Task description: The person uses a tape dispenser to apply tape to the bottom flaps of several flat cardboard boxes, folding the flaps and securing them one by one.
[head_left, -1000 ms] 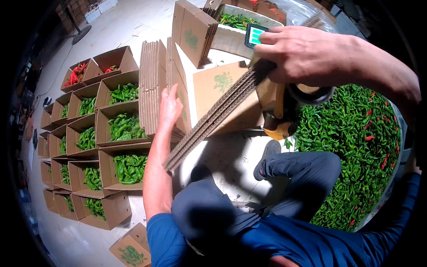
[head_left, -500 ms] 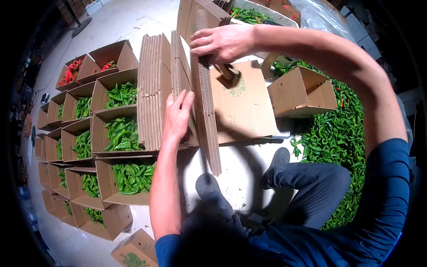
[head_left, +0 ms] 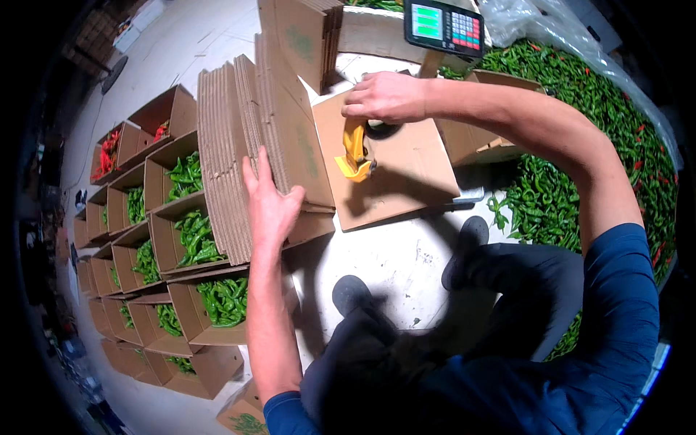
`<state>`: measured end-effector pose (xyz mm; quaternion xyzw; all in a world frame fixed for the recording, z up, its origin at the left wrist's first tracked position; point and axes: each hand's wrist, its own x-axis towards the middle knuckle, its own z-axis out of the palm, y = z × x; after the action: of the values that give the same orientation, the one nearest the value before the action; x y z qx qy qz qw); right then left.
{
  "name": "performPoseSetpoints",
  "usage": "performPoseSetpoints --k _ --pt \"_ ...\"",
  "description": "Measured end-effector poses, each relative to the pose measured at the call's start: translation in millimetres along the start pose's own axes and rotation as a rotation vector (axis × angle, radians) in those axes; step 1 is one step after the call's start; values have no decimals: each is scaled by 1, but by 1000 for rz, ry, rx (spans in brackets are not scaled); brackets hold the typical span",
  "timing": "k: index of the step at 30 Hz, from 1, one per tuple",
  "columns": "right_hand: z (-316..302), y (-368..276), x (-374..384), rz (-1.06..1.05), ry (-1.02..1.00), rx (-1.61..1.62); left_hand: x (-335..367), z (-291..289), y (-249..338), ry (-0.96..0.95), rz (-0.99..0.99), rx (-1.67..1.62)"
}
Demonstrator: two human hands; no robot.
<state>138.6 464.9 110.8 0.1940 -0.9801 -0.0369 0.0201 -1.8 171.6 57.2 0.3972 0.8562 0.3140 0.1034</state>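
Left hand (head_left: 272, 206) splays against flattened cartons (head_left: 279, 123), right hand (head_left: 384, 98) grips tape dispenser (head_left: 354, 145) — scale (head_left: 444, 27) beyond.

Identified as a produce-packing area. Evidenced by rows of open cardboard boxes (head_left: 217, 373) holding green chili peppers (head_left: 222, 301) and red chili peppers (head_left: 109, 154), a large loose pepper heap (head_left: 638, 159) edged with clear plastic sheeting (head_left: 516, 20), stacked flattened cartons (head_left: 221, 159), a digital scale (head_left: 444, 29), and a yellow tape dispenser (head_left: 353, 148).

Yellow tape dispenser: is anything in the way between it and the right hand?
No, nothing visible. The right hand has its grip on the top of the yellow tape dispenser. The brown cardboard is underneath, not between them.
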Motion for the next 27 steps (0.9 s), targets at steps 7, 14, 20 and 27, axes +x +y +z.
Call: performPoseSetpoints --k 7,14,20,27 --pt "103 -75 -76 1301 -228 1133 51 2 34 -72 -112 556" --pt "151 -185 -85 1525 389 1965 74 9 30 -31 -130 496" --pt "152 -211 -109 1527 487 1955 9 0 47 -52 -57 428" --pt "158 -205 -95 1162 859 2311 -69 -8 50 -71 -25 431"
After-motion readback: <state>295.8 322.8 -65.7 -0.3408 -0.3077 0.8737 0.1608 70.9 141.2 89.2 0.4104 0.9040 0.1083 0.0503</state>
